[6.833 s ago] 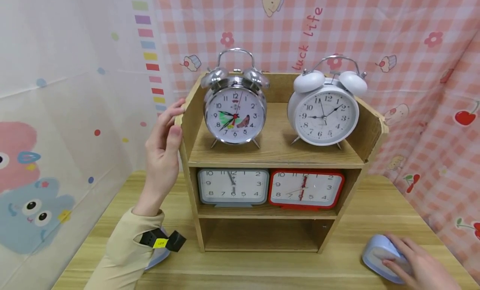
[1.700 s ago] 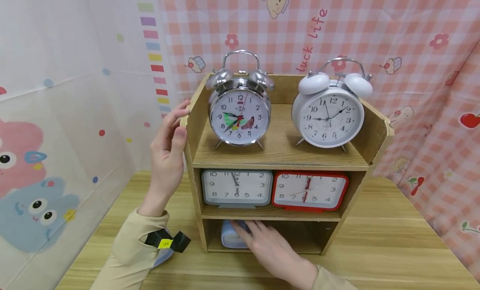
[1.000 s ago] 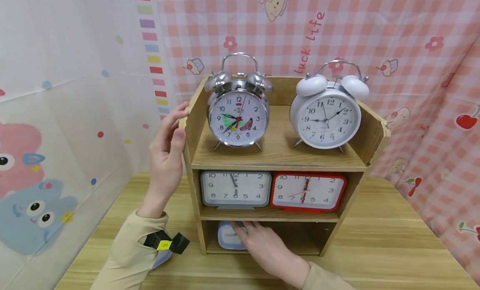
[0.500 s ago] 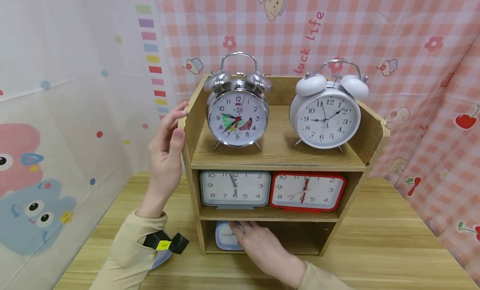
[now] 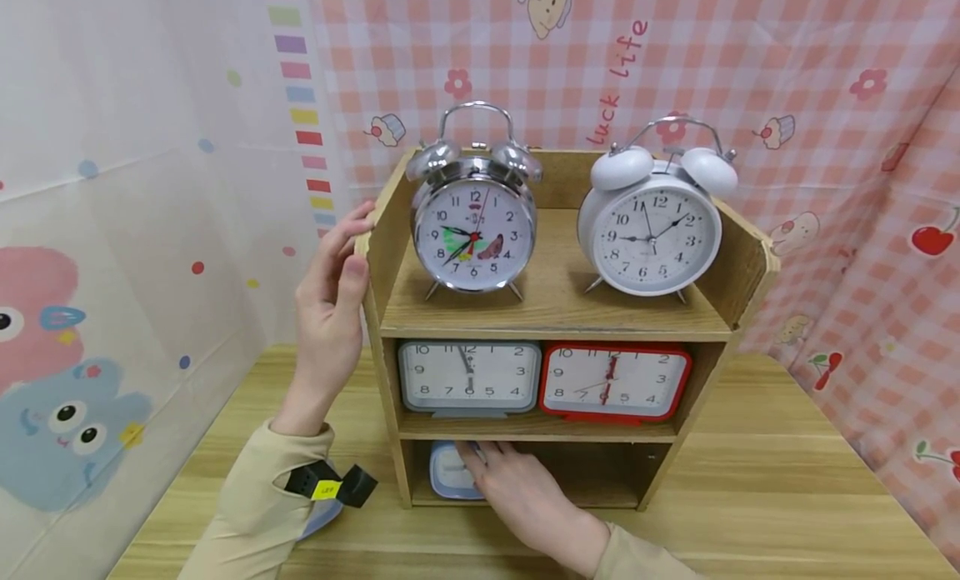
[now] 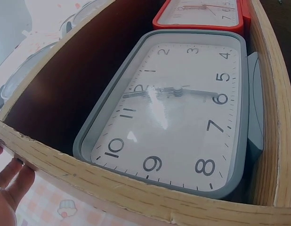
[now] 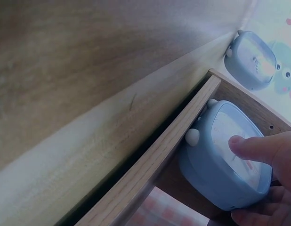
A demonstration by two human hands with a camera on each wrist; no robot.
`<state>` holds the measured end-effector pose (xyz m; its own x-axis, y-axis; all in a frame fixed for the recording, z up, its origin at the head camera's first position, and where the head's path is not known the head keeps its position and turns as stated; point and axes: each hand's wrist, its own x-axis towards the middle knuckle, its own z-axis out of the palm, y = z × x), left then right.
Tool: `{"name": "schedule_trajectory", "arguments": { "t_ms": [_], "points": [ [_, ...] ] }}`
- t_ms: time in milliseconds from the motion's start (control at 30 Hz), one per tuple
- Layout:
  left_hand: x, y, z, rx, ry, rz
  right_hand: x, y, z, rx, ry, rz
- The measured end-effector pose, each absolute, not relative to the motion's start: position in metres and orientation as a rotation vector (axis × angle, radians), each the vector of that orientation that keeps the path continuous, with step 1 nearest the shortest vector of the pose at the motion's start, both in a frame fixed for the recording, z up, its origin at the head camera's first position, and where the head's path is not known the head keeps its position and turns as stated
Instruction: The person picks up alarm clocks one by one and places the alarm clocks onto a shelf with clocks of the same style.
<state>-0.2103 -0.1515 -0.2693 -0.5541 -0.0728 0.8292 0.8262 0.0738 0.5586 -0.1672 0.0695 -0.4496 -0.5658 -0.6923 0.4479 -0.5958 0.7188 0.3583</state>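
Note:
My left hand (image 5: 328, 317) touches the left side panel of a small wooden shelf (image 5: 555, 313). Its fingertips and thumb meet the panel's outer side and front edge. In the bottom compartment, at the left, my right hand (image 5: 528, 497) holds a light blue alarm clock (image 5: 450, 473). The right wrist view shows the thumb over its face and the other fingers against the opposite side; this clock (image 7: 197, 160) has small white feet. On the middle shelf stand a grey clock (image 5: 435, 380) and a red-framed clock (image 5: 637, 384), side by side.
A silver twin-bell clock (image 5: 474, 230) and a white twin-bell clock (image 5: 649, 234) stand on the top shelf. Another light blue clock (image 7: 249, 61) sits on the wooden table (image 5: 787, 497), left of the shelf, mostly behind my left forearm. Patterned cloth (image 5: 712, 55) hangs behind.
My right hand has brought the light blue alarm clock from the table at the right into the bottom compartment, then slid it slightly left. My left hand has stayed on the side panel.

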Motion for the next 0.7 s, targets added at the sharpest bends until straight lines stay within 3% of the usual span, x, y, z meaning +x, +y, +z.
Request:
{"name": "schedule_trajectory", "arguments": {
  "t_ms": [700],
  "points": [
    [-0.2094, -0.1502, -0.2677, -0.792, -1.616, -1.568, -0.1611, 0.0704, -0.4483, 0.975, -2.479, -0.107]
  ]
}}
